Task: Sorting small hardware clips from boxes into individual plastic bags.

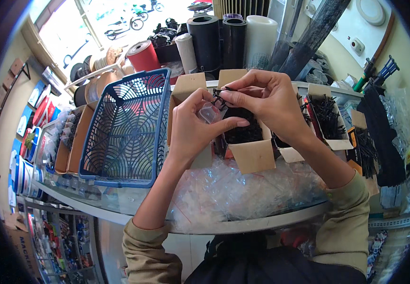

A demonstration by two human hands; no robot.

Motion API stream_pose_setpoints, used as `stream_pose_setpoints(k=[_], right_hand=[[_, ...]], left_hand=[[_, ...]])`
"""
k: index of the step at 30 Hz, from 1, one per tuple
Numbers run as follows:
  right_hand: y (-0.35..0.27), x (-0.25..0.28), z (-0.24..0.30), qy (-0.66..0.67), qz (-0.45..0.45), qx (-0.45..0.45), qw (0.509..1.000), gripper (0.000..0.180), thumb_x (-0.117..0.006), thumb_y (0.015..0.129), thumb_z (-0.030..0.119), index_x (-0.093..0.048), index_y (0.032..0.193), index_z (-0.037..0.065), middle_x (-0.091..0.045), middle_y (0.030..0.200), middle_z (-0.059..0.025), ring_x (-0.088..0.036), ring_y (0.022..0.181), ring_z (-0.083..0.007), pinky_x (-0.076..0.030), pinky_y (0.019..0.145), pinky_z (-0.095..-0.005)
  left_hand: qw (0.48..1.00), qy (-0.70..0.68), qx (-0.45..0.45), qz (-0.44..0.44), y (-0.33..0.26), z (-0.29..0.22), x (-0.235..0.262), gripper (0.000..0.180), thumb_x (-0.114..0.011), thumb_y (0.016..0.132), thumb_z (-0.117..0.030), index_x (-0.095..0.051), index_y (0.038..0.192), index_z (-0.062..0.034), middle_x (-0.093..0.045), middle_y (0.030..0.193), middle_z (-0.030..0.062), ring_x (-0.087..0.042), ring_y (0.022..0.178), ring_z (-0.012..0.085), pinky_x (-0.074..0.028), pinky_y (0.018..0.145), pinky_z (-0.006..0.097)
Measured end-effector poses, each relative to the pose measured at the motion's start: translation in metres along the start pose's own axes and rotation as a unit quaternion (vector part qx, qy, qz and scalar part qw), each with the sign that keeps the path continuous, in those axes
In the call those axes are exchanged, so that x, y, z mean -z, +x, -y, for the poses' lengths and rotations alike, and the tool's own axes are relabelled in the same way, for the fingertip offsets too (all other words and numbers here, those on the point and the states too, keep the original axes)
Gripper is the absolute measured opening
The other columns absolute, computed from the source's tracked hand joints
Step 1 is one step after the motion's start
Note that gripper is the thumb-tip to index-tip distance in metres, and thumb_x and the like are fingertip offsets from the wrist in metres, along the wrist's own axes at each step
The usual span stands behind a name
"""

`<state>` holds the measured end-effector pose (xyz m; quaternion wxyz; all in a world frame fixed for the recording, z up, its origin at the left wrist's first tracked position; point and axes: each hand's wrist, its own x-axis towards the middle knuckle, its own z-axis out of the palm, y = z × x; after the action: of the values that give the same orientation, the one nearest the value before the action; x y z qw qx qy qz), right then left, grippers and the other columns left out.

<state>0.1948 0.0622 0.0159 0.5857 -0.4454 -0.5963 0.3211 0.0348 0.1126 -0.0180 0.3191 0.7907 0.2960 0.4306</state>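
My left hand point(188, 128) is closed on a small clear plastic bag point(209, 114), with its thumb stretched out to the right. Small black pieces point(218, 98) show at the fingertips, between the two hands. My right hand point(273, 104) has thumb and forefinger pinched together on a small black piece; its exact kind is too small to make out. Both hands are raised above an open cardboard box point(251, 157) that holds many small black parts point(245, 135). In front of that box spreads a heap of clear plastic bags point(243, 194) with thin red lines.
A blue plastic basket point(87, 146) stands on the glass counter point(120, 201) to the left. On the right are a box of black screw-like parts point(328, 116) and black strips point(380, 137). Behind stand a red roll point(143, 57), black rolls point(204, 45) and a clear roll point(260, 42).
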Motion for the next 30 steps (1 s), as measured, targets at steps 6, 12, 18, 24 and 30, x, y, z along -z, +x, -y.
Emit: stream_pose_setpoints(k=[6,12,18,24,30], right_hand=[[-0.002,0.002,0.003,-0.050,0.035,0.046,0.997,0.014,-0.072,0.075,0.005,-0.068,0.086,-0.002,-0.067,0.078,-0.0079,-0.065,0.075,-0.0115,-0.054,0.071,-0.0243],[0.013,0.010,0.021,-0.133,0.133,0.052,0.981,0.013,-0.071,0.071,0.003,-0.068,0.081,-0.005,-0.067,0.074,-0.0127,-0.067,0.072,-0.0156,-0.055,0.071,-0.0258],[0.028,0.006,0.029,-0.180,0.206,0.079,0.959,0.016,-0.071,0.070,0.007,-0.069,0.081,-0.005,-0.067,0.074,-0.0162,-0.068,0.070,-0.0207,-0.054,0.070,-0.0269],[0.030,-0.005,0.042,-0.292,0.213,0.047,0.931,0.022,-0.073,0.074,0.014,-0.069,0.086,-0.004,-0.068,0.076,-0.0124,-0.067,0.072,-0.0162,-0.054,0.071,-0.0256],[0.034,-0.006,0.038,-0.264,0.198,0.068,0.942,0.023,-0.073,0.074,0.015,-0.068,0.086,-0.004,-0.068,0.077,-0.0115,-0.067,0.074,-0.0160,-0.053,0.071,-0.0257]], left_hand=[[0.998,-0.032,0.043,-0.012,0.000,0.001,0.001,0.033,-0.083,0.063,-0.012,-0.056,0.082,-0.0041,-0.061,0.077,0.0002,-0.056,0.072,0.0051,-0.045,0.066,0.020],[0.997,-0.040,0.068,0.012,0.001,-0.001,0.001,0.032,-0.082,0.063,-0.012,-0.058,0.083,-0.0038,-0.062,0.079,0.0011,-0.056,0.073,0.0051,-0.045,0.067,0.021],[0.999,-0.020,0.032,0.021,0.002,0.001,0.000,0.032,-0.082,0.062,-0.009,-0.059,0.084,-0.0030,-0.064,0.082,0.0018,-0.058,0.077,0.0061,-0.046,0.069,0.021],[0.995,-0.088,0.006,-0.036,0.003,0.007,-0.002,0.042,-0.086,0.061,-0.027,-0.058,0.078,-0.0013,-0.059,0.066,0.0017,-0.052,0.060,0.0053,-0.043,0.054,0.021],[0.994,-0.100,0.023,-0.039,0.002,-0.001,0.001,0.040,-0.085,0.062,-0.024,-0.058,0.080,-0.0006,-0.061,0.069,0.0016,-0.053,0.063,0.0048,-0.044,0.056,0.020]])
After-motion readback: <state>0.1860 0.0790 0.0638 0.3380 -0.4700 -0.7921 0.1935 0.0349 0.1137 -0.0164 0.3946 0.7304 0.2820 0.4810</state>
